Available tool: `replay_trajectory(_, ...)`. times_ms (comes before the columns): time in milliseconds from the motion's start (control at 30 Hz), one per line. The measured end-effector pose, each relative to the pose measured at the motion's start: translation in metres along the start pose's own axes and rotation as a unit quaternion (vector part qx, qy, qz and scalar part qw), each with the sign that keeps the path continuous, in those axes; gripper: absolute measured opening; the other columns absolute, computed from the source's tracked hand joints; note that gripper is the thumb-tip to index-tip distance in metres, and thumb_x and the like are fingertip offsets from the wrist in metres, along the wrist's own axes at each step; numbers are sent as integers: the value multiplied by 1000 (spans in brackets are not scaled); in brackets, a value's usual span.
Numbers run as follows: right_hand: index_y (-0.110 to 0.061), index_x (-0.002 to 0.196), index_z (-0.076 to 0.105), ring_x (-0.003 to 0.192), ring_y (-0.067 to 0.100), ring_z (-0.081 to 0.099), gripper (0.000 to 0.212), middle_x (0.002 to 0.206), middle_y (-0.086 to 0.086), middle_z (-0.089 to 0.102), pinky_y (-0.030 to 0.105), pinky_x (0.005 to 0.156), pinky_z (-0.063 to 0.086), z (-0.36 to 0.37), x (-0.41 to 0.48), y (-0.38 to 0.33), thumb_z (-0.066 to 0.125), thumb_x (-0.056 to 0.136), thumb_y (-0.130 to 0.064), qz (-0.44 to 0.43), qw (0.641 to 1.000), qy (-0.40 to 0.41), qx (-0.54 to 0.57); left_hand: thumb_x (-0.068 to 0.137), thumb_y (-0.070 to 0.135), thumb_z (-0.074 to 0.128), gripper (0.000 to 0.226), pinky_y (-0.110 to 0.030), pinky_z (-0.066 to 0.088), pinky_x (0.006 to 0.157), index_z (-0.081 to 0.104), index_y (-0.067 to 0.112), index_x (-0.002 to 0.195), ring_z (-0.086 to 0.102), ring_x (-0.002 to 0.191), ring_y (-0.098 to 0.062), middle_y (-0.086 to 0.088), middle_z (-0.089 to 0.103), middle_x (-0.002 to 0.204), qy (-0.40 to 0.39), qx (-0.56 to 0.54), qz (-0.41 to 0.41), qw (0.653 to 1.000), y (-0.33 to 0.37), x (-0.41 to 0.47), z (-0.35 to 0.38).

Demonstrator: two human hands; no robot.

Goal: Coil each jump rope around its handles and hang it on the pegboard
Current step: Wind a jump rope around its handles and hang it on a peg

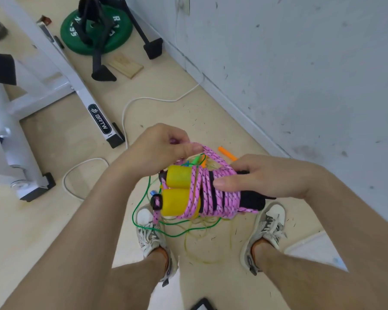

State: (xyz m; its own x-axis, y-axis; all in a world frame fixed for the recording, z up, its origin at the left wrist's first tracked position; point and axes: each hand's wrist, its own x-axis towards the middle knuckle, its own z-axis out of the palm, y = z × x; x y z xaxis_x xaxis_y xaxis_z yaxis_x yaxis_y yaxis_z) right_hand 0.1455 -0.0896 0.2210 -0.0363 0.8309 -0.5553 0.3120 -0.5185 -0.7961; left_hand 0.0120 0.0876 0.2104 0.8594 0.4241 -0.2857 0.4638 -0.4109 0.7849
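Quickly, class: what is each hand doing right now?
Left hand: pinches the loose end of the pink braided rope.
Right hand: grips the rope-wrapped yellow-and-black foam handles.

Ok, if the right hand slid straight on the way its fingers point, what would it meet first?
The right hand holds the coiled pink jump rope; straight ahead its fingers would meet the yellow handle ends first, then probably the left forearm, though depth is unclear.
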Motion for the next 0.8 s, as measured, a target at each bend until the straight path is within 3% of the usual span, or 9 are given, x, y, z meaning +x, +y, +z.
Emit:
replay_trajectory(100,-12,83,76,61,22,62,50,77,14,72,36,63,50,-8,-7,0,61,81,-59,-41,989,-25,142,78,27,74,34,-17,32,45,61,-1,64,37,43,-8,-4,44,49,9,-109,-40,993,-2,-3,-6)
replay_trajectory(200,-2,84,73,61,34,63,66,76,28,67,63,65,52,-10,-10,5,68,73,-67,-79,965,-64,240,93,0,56,27,-16,36,44,56,10,67,42,35,-1,11,48,39,27,-124,-92,988,-7,3,0)
replay_trajectory(367,-3,88,74,66,30,69,66,78,23,70,35,64,57,-22,-15,13,76,66,-65,-110,868,-95,475,84,33,70,40,-21,26,42,47,18,55,30,45,-17,3,39,45,175,-258,-166,935,-22,10,1)
replay_trajectory(467,10,116,59,98,38,63,70,110,33,63,46,91,45,-40,-12,21,46,96,-56,-166,754,-156,616,85,39,68,47,-26,25,47,43,15,54,31,48,-18,0,39,52,201,-88,-208,953,-31,7,0)
replay_trajectory(500,10,117,57,101,39,62,70,112,33,62,47,93,43,-43,-11,23,41,98,-55,-170,742,-160,628,85,37,67,45,-26,27,48,45,14,55,32,48,-16,3,37,50,190,-16,-192,963,-30,6,4)
replay_trajectory(567,8,112,63,95,37,66,67,107,29,66,45,88,48,-41,-9,27,43,97,-55,-161,762,-177,602,86,27,68,31,-24,35,51,55,14,60,39,48,-8,9,42,48,182,-16,-90,979,-14,5,15)
replay_trajectory(633,-2,98,72,78,30,70,61,90,21,72,39,74,56,-29,-5,25,48,91,-57,-125,823,-156,532,85,11,68,5,-21,47,70,70,15,83,57,68,-3,10,62,69,158,-159,25,974,3,6,21)
replay_trajectory(700,-5,85,73,63,28,68,63,76,17,70,36,62,56,-16,0,21,40,91,-58,-82,868,-113,476,83,0,64,20,-35,51,90,73,9,98,66,93,-17,-4,73,94,138,-304,91,938,12,9,22)
replay_trajectory(800,-1,82,68,58,29,66,67,72,20,68,36,61,56,-8,6,16,33,93,-56,-50,879,-119,460,79,2,65,17,-43,50,86,68,-6,93,64,89,-29,-25,69,95,98,-314,112,938,18,7,23)
